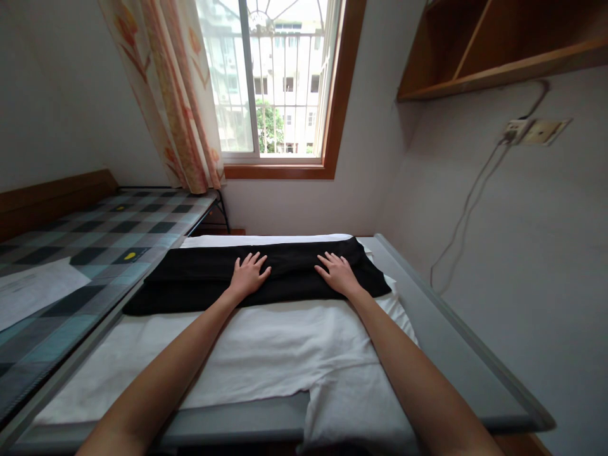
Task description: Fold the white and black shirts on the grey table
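Note:
A folded black cloth garment (285, 278) lies crosswise over a white T-shirt (266, 342), which is spread on a grey table (456, 335). My left hand (248, 275) rests flat on the black garment, left of its middle, with the fingers spread. On the right part of the same garment my right hand (337, 273) lies palm down, its fingers also apart. One sleeve of the T-shirt (354, 405) hangs over the table's near edge. Which kind of garment the black one is, I cannot tell.
To the left stands a bed with a checked mattress (118, 234) and a paper sheet (38, 291) on it. A window (280, 82) with a flowered curtain (178, 95) is ahead. On the right wall are a wooden shelf (503, 60), a socket (515, 131) and a hanging cord (456, 231).

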The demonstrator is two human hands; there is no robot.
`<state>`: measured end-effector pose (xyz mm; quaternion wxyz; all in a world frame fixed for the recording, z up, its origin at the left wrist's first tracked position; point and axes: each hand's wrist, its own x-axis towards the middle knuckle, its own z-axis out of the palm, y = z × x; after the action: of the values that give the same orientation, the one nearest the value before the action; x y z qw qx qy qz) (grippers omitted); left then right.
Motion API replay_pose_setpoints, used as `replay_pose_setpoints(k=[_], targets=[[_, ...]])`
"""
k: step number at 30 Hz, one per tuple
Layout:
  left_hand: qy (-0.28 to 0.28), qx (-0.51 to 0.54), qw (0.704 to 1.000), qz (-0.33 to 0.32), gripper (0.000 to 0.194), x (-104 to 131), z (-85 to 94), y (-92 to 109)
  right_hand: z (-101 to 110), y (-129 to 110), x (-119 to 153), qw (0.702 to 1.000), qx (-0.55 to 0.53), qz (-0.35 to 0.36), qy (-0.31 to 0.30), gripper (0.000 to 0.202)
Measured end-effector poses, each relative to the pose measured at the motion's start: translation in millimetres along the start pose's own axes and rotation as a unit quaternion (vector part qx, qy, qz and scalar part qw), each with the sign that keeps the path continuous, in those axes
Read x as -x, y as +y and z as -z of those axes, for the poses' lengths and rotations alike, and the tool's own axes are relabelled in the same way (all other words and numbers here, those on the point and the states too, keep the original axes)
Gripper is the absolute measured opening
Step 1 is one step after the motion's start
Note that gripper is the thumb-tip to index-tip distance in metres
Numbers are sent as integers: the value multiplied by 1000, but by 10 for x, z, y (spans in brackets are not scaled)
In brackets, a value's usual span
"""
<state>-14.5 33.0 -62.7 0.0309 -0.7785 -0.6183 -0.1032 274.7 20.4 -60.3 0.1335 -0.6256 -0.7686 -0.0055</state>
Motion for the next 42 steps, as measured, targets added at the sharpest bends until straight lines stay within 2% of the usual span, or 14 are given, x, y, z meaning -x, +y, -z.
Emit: replay_pose_setpoints(k=[42], targets=[[-2,3,1000,3,55,1,4,8,-4,4,-4,1000,2,-4,-3,57]])
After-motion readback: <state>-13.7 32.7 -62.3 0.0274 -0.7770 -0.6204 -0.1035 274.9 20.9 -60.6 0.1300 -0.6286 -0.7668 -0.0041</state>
